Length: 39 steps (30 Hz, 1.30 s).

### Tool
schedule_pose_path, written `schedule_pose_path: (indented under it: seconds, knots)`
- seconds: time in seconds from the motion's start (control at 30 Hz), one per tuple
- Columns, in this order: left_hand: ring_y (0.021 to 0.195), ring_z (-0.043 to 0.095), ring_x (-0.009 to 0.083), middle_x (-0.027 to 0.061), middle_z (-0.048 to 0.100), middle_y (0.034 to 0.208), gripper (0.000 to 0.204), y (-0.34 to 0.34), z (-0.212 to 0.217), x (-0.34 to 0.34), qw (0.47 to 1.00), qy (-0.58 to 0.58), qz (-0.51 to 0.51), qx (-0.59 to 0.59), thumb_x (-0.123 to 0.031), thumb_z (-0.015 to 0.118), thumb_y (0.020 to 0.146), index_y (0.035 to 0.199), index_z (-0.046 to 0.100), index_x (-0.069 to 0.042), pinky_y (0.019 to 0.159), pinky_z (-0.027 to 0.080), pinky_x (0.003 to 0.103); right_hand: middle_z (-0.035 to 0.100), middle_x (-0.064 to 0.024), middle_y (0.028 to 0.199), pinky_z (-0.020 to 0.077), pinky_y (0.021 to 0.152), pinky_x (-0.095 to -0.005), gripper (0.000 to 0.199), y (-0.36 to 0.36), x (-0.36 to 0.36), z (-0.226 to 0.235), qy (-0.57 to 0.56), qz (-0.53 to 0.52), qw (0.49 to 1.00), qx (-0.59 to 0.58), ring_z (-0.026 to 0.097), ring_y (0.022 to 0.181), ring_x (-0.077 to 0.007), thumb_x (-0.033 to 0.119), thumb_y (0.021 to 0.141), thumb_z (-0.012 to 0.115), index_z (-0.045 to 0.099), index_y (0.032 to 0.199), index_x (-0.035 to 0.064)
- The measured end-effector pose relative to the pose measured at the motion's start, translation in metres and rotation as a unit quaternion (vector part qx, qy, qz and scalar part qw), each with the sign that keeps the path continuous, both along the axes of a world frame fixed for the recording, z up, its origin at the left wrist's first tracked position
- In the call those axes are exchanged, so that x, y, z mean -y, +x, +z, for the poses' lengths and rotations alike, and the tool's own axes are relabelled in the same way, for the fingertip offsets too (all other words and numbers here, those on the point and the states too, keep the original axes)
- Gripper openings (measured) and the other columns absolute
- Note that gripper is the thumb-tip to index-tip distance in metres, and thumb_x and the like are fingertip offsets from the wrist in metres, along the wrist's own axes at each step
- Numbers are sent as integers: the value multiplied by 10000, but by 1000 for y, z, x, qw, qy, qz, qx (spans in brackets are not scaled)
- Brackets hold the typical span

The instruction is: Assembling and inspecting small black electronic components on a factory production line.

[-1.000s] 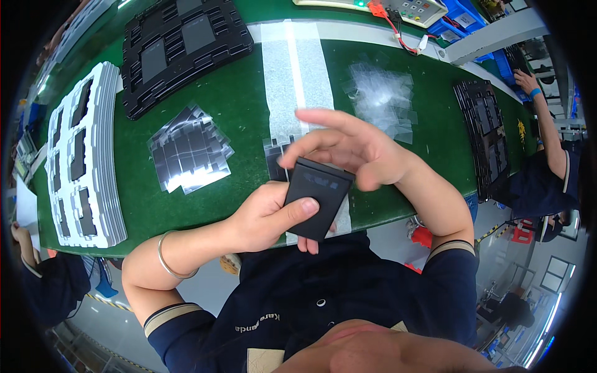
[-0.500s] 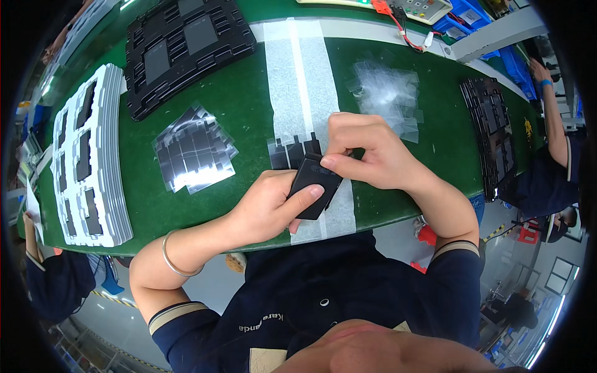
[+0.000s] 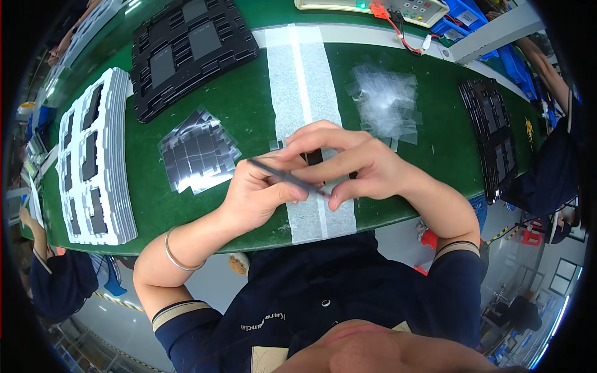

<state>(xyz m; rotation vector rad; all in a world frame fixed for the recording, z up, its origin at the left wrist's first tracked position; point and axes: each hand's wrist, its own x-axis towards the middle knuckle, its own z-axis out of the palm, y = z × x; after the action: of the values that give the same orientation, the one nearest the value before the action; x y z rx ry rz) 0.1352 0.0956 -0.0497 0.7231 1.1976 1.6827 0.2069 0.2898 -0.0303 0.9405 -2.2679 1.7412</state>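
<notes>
A thin black rectangular piece (image 3: 287, 178), perhaps a battery pack, is tilted nearly edge-on above the white paper strip (image 3: 305, 81). My left hand (image 3: 252, 196) is closed on it, thumb along the near side. Across its far side arch the fingers of my right hand (image 3: 367, 163), whose thumb touches the piece's right end. Motion blurs that end slightly. Behind the hands, dark film strips on the paper are mostly hidden. Left of my hands lies a fanned pile of black-and-clear film sheets (image 3: 198, 152).
Stacked white trays (image 3: 127, 214) holding black pieces stand at the left, a black tray (image 3: 146, 105) behind. Clear film (image 3: 385, 99) lies right of the paper; more black trays (image 3: 488, 140) are at the right edge. A device with red leads (image 3: 410, 9) sits at the back.
The black piece has turned from showing its broad face to nearly edge-on. My right hand has moved from pinching its top end to spanning it, thumb at the right end.
</notes>
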Motion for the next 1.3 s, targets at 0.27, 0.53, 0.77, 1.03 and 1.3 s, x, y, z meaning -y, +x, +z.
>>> schedule_pose_path:
  seconds: [0.27, 0.53, 0.77, 1.03, 1.3]
  knots:
    - [751, 588, 143, 63, 629, 783, 91, 1, 8, -2, 997, 36, -53, -43, -73, 680, 751, 797, 649, -1, 665, 482, 270, 556, -130, 1142, 441, 849, -444, 417, 6, 14, 6, 9, 18, 999, -43, 485, 1079, -376, 306, 663, 685, 649, 1031, 112]
    - [759, 593, 132, 49, 628, 815, 142, 3, 9, -3, 994, 2, -48, -98, -75, 648, 769, 890, 635, 0, 675, 467, 253, 580, -128, 1081, 467, 798, -404, 443, 10, 8, 11, 57, -34, 993, -99, 554, 975, -315, 287, 673, 725, 627, 1053, 81]
    - [773, 584, 253, 117, 577, 846, 212, -6, 17, 4, 860, -70, 8, -506, -29, 651, 697, 903, 603, -9, 637, 485, 332, 590, -119, 1085, 482, 752, -367, 431, 28, -42, 5, 203, -157, 966, -33, 571, 911, -297, 221, 623, 746, 633, 1001, 48]
    - [1142, 462, 344, 176, 503, 1182, 473, -10, 9, 4, 774, -49, -90, -625, -130, 680, 621, 1042, 559, 51, 910, 426, 436, 595, -117, 1053, 485, 715, -361, 407, 49, -56, 11, 354, -191, 915, 28, 559, 875, -297, 194, 566, 719, 652, 942, 55]
    - [1120, 478, 341, 187, 511, 1171, 512, -11, 5, 5, 776, -59, -108, -618, -145, 674, 581, 1033, 570, 72, 873, 454, 412, 600, -129, 1034, 480, 708, -345, 406, 44, -55, 13, 354, -196, 911, 84, 550, 866, -286, 204, 535, 715, 660, 898, 30]
